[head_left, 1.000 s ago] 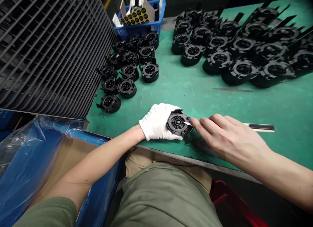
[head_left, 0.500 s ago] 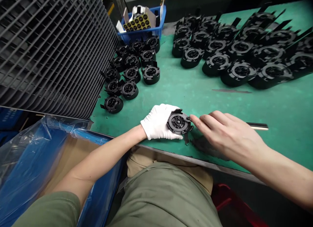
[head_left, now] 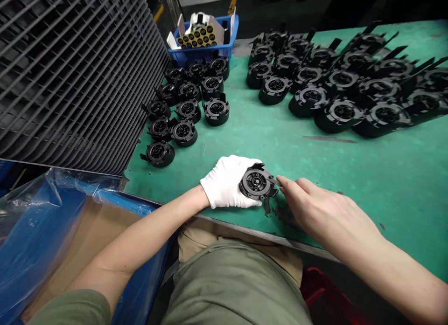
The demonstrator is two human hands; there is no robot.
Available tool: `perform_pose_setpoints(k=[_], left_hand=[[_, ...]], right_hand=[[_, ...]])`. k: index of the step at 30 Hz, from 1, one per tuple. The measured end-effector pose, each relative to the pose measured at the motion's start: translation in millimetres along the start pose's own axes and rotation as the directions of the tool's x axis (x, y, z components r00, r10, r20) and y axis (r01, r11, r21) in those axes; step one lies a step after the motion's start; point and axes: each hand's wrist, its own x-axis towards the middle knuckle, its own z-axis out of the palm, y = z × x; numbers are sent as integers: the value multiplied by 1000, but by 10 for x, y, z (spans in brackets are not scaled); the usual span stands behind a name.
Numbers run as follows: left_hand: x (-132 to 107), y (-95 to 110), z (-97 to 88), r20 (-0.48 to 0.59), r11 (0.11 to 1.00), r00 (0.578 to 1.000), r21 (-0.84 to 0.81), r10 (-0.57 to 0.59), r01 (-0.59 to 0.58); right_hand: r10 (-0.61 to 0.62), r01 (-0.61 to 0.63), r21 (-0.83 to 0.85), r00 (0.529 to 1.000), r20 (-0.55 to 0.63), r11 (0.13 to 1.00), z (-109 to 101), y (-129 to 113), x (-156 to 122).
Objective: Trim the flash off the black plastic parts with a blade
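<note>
As the left hand [head_left: 227, 183], in a white cotton glove, closes its grip around a round black plastic part [head_left: 257, 184], the part sits just inside the near edge of the green worktop [head_left: 392, 185]; whether it also rests on the surface cannot be told. Its ringed face turns upward, with a dark tab projecting toward the bare right hand [head_left: 325, 213] and a narrow leg hanging toward the person. The right grip is open and clenches nothing, its fingertips [head_left: 282, 183] at the part's right rim, apparently at the tab, though contact is hard to confirm. Handling estimate: light and stiff, with a moulded shell that should hold its shape under a firm hold, while the thin tab and leg look like the fragile points. Its smooth surface may slip, so the gloved palm under the body seems the safest hold, with bare fingers kept to the rim. Around it, similar black parts [head_left: 187, 108] stand in a loose cluster, and more [head_left: 308, 101] lie in rows farther right. A blue plastic crate [head_left: 199, 52] holding a yellow-and-black sticker sheet [head_left: 196, 37] sits beyond, while a grey slatted grille [head_left: 70, 82] stands at left.
</note>
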Motion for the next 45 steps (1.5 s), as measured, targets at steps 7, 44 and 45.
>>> perform_pose_setpoints(k=[7,44,45], left_hand=[[-1,2,12,-10,1000,1000,22,6,-6],[-64,195,137,-204,959,944,57,-261,278],[-90,244,198,-252,940,917,66,-310,336]], right_hand=[[34,-20,-83,984,174,996,-162,-117,97],[-66,95,381,994,-88,920,103,610,228],[-9,60,382,991,-134,922,110,578,173]])
